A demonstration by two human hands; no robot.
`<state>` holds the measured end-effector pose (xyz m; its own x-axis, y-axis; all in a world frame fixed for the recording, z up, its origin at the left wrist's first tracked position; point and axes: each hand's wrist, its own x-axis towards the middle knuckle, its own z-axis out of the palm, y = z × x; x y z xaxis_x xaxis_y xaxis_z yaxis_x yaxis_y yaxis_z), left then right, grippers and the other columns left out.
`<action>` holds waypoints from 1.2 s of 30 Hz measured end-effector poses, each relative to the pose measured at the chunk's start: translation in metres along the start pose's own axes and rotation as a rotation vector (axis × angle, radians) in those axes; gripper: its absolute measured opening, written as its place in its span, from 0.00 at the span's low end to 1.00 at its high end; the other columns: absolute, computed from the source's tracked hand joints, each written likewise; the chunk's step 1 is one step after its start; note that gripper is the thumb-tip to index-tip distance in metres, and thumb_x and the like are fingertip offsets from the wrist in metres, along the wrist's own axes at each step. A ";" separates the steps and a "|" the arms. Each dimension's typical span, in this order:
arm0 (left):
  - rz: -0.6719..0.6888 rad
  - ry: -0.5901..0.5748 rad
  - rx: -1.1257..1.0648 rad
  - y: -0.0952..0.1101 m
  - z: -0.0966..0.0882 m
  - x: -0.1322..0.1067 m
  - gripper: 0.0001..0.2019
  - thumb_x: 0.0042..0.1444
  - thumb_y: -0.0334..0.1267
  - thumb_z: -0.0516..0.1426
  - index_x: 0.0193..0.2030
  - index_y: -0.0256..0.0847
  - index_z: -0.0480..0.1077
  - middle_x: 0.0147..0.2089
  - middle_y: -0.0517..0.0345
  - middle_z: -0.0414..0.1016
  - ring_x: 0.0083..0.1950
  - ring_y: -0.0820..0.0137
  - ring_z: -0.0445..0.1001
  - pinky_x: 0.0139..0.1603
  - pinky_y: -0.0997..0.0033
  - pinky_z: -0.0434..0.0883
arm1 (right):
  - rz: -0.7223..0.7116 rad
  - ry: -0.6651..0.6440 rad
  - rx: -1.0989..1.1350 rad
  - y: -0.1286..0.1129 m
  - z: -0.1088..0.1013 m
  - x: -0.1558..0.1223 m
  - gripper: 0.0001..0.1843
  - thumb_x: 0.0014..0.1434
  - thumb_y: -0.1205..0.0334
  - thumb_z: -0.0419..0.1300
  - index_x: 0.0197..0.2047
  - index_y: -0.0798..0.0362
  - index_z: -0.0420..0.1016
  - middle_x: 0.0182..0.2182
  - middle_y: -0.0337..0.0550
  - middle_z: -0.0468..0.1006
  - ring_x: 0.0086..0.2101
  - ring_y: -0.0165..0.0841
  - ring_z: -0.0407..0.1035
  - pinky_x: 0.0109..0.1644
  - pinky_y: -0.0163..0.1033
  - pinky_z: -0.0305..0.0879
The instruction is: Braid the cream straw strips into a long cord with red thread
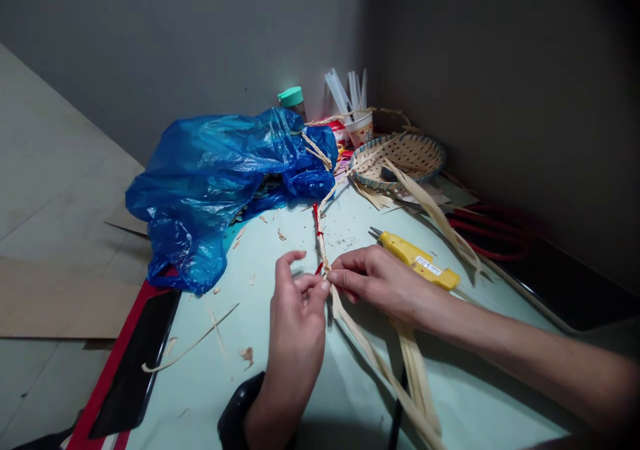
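A thin braid of pale dried husk strips [322, 242] runs up the middle of the table, with a red tie around its upper part. My left hand [299, 310] pinches the braid's lower end between thumb and fingers, its index finger raised and bent. From the other side my right hand [373, 280] pinches the same spot, fingertips touching the left thumb. Long loose husk strips [383, 367] trail from the pinch toward the near edge. Beyond my right hand lies a yellow glue gun [420, 260], its nozzle toward the upper left.
A crumpled blue plastic bag [215, 170] fills the back left. Behind stand a paper cup [361, 131] of white glue sticks and a green-lidded jar [291, 97]. A woven basket [420, 157] sits back right. A dark phone [135, 363] lies at the left edge among scraps.
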<state>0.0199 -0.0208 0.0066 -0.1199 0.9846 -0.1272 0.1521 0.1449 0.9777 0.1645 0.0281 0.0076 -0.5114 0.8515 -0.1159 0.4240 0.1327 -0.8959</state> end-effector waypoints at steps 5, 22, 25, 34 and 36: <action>0.135 -0.005 0.390 0.010 -0.005 -0.005 0.11 0.60 0.35 0.51 0.50 0.44 0.60 0.34 0.60 0.77 0.33 0.69 0.73 0.36 0.71 0.64 | -0.055 0.094 -0.139 -0.004 0.004 -0.004 0.17 0.60 0.59 0.51 0.21 0.55 0.66 0.16 0.33 0.62 0.21 0.24 0.54 0.25 0.33 0.46; 1.066 0.101 1.233 0.002 0.011 -0.021 0.11 0.54 0.22 0.49 0.31 0.35 0.72 0.24 0.54 0.69 0.25 0.65 0.65 0.28 0.66 0.59 | 0.003 -0.038 0.393 0.006 0.003 0.000 0.18 0.58 0.52 0.56 0.28 0.59 0.74 0.21 0.36 0.64 0.24 0.25 0.54 0.27 0.32 0.50; 0.920 0.044 0.919 0.010 0.008 -0.022 0.07 0.55 0.29 0.53 0.32 0.38 0.73 0.25 0.53 0.70 0.27 0.65 0.66 0.29 0.67 0.59 | -0.004 -0.023 0.340 0.003 0.001 -0.001 0.17 0.58 0.52 0.57 0.30 0.59 0.74 0.21 0.36 0.65 0.24 0.25 0.53 0.27 0.32 0.49; -0.144 -0.300 -0.285 0.014 -0.007 0.007 0.08 0.58 0.41 0.56 0.39 0.38 0.68 0.31 0.59 0.67 0.27 0.76 0.63 0.28 0.77 0.60 | -0.079 -0.079 0.274 -0.009 -0.007 -0.006 0.16 0.63 0.59 0.49 0.29 0.57 0.71 0.23 0.39 0.72 0.27 0.28 0.65 0.33 0.32 0.58; -0.216 -0.350 -0.388 0.011 -0.004 0.010 0.08 0.58 0.40 0.55 0.37 0.36 0.66 0.28 0.61 0.64 0.23 0.81 0.55 0.22 0.81 0.50 | -0.124 -0.050 0.139 -0.010 -0.008 -0.007 0.15 0.63 0.61 0.49 0.31 0.57 0.71 0.30 0.43 0.76 0.34 0.31 0.68 0.39 0.35 0.59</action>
<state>0.0162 -0.0100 0.0163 0.2344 0.9200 -0.3141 -0.2194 0.3648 0.9049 0.1702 0.0248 0.0210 -0.5910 0.8064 -0.0187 0.2501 0.1611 -0.9547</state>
